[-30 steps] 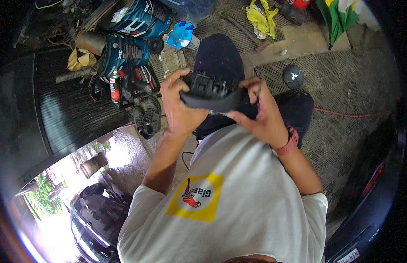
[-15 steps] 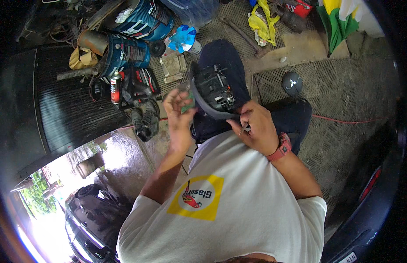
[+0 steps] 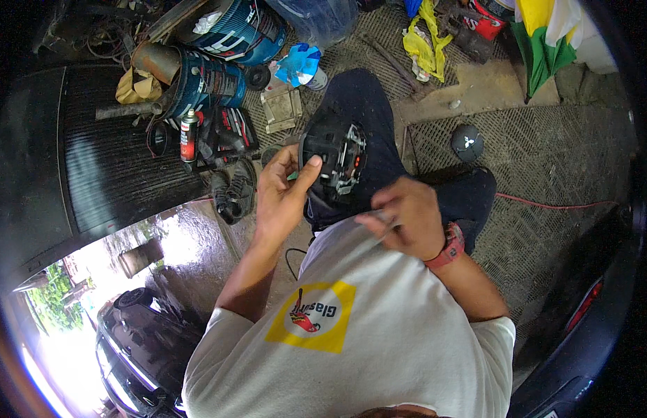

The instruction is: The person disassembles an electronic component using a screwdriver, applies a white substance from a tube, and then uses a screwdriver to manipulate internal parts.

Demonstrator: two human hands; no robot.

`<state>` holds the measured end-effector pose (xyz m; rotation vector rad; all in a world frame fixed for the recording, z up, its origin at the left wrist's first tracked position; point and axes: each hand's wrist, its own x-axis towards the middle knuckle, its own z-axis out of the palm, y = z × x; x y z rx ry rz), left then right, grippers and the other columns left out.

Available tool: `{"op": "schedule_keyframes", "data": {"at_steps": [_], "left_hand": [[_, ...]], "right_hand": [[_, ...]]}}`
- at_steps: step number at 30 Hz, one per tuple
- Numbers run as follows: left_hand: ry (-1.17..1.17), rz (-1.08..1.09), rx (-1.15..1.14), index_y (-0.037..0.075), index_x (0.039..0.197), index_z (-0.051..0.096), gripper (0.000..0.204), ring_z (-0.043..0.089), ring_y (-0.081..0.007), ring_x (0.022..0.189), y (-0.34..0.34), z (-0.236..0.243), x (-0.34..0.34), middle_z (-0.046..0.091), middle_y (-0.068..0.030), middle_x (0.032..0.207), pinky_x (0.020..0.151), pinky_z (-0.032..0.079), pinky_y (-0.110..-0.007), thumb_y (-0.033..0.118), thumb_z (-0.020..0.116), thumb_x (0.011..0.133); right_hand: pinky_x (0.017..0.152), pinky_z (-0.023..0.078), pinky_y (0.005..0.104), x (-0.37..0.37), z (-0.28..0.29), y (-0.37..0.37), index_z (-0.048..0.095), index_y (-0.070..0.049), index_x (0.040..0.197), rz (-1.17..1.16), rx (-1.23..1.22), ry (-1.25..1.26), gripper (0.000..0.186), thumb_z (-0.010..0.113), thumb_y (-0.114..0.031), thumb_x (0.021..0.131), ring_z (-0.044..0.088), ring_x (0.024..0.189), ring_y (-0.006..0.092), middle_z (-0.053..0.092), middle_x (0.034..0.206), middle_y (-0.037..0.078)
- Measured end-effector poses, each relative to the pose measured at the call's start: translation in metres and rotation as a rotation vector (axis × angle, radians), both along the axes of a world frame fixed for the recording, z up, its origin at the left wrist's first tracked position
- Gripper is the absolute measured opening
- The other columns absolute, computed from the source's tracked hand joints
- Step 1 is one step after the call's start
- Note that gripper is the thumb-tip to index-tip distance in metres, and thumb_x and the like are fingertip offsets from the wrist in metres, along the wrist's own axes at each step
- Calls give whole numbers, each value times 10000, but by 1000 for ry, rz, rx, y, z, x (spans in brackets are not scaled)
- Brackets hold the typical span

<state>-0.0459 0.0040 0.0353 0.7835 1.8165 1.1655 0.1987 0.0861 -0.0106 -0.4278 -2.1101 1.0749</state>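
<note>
The patterned floor (image 3: 546,160) covers the most ground from where I stand, grimy and textured, so a small piece dropped there could be hard to find. In the upper left of the frame two blue buckets (image 3: 233,31) stand among clutter; anything that rolls that way might get lost.

The dark trousers (image 3: 355,94) come next, one bent knee just beyond the work. Cloth over a knee makes a poor table: if the leg shifts, whatever leans there could slide off.

The black plastic part (image 3: 330,150) is near the middle of the frame, its open, workings-filled side up. The left hand (image 3: 280,198) grips it by its left edge, thumb on top. That is a one-sided hold, so a hard push from the other side could twist it free, and too tight a pinch could crack the rim.

The right hand (image 3: 410,216) is apart from it, lower right, fingers curled close but blurred; I can't tell whether they hold anything. A hasty poke from there might slip and jab the left thumb.

A round black piece (image 3: 467,143) lies on the floor toward the right, where a foot could scuff it. Smallest are the silvery bits (image 3: 345,187) inside the part, which rough prying could bend.
</note>
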Motion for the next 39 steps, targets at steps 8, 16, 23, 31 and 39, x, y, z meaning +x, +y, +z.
{"op": "schedule_keyframes", "data": {"at_steps": [8,16,23,31,39], "left_hand": [[48,-149,20,-65,1443,698,400,699,-131,1181,-15,10,-15,790,-89,1293,1061,541,-307,214,703,1157],[-393,-5,12,-64,1470,686,392,748,-164,1179,-30,-8,-42,793,-110,1328,1099,551,-320,207,606,1199],[-351,-13,-101,-37,1581,561,490,640,-127,1333,-35,-34,-35,720,-65,1432,1142,494,-288,279,608,1210],[-3,-208,-140,19,1282,703,344,612,-67,946,-19,-36,-36,714,14,1024,863,510,-260,347,686,1178],[157,-201,-100,4,1250,730,249,612,-59,853,-15,-30,-18,716,17,937,777,522,-261,229,737,1144]], "right_hand": [[957,539,390,-26,3,32,603,-33,1439,-119,-394,-197,842,1043,-310,776,585,1000,274,642,1248,116],[937,506,346,-33,-11,29,582,-58,1319,-100,-476,-184,703,1039,-217,808,512,970,209,617,1169,77],[978,519,366,-29,-34,26,389,-109,1081,-21,-527,-176,658,1003,-127,846,607,1093,210,692,1307,153],[949,505,350,-21,-33,17,540,-64,1251,-2,-533,-110,690,1041,-176,788,562,1025,216,640,1188,96],[960,501,356,-14,-24,36,549,-42,1346,-14,-583,-217,759,1044,-270,818,557,1035,211,625,1174,81]]}}
